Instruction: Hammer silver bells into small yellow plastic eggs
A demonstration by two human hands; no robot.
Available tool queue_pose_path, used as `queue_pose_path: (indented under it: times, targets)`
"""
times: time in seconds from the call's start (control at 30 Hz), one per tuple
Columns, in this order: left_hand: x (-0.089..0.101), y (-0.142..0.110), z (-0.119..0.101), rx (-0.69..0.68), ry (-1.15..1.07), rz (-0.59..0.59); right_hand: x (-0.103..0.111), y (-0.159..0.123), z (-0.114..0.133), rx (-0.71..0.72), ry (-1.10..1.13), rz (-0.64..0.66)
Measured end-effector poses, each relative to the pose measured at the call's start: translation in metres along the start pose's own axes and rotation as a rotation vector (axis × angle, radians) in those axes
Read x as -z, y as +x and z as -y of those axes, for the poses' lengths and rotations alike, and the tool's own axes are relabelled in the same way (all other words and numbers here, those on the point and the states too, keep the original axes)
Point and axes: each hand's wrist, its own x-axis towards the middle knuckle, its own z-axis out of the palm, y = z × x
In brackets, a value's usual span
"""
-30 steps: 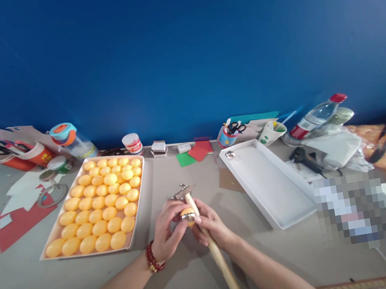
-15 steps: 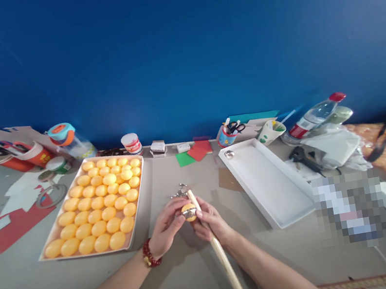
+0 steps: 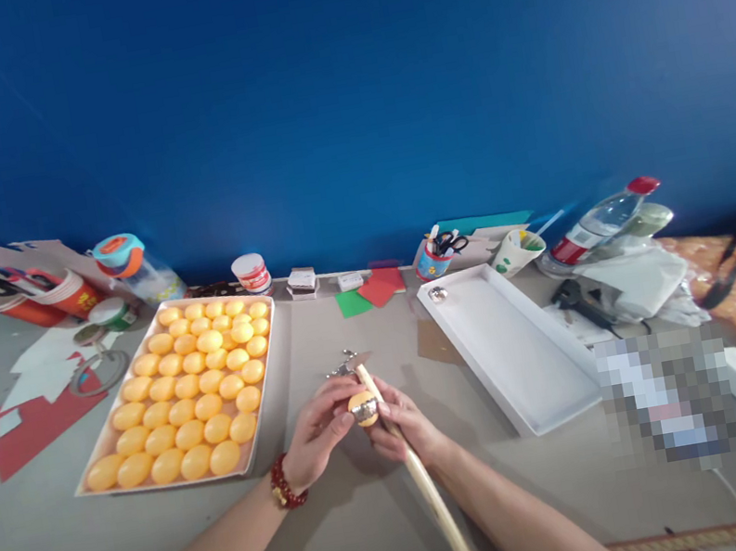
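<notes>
"Where's the one round, orange, silver-banded ball (image 3: 363,409)?"

"Between the left hand (image 3: 314,437), which pinches it, and the right hand (image 3: 404,422), which grips one long, pale wooden stick (image 3: 434,501)."

"Farther out?"

"One shiny silver thing (image 3: 438,295) in one long white tray (image 3: 522,353)."

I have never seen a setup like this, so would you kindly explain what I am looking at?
There is no machine here, only a person's bare hands, seen from a camera worn on that person's head. The left hand and right hand together hold an orange ball with something silvery across it, and the right also grips a wooden stick. On the table, to the left, a tray holds many orange balls; to the right is a white tray with one silvery item inside.
</notes>
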Motion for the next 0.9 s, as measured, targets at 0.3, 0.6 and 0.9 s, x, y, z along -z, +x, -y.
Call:
queue_pose_path:
  times: [0.3,0.6,0.9]
  targets:
    - [-0.003,0.001,0.002,-0.009,-0.009,-0.055,-0.001,0.000,0.000,-0.027,0.002,-0.038]
    - [-0.005,0.001,0.008,0.067,-0.044,-0.129,0.005,0.004,-0.007,-0.070,-0.057,-0.093]
    - [-0.006,0.000,0.005,0.076,-0.104,-0.085,0.005,0.004,-0.008,-0.043,-0.048,-0.096]
